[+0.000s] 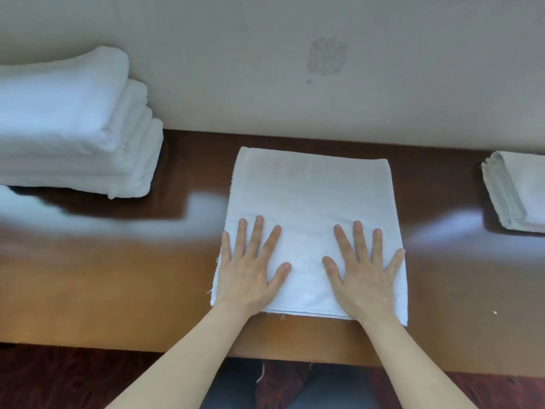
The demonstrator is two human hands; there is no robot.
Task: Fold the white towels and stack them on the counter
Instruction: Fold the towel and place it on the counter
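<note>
At the centre of the frame, we pressed a folded white towel flat on the brown counter. Our left hand and right hand lay palm-down on its near half, fingers straight and spread, gripping nothing. To the upper left stood a stack of thick folded towels; at the right edge lay a thinner folded pile against the pale wall.
</note>
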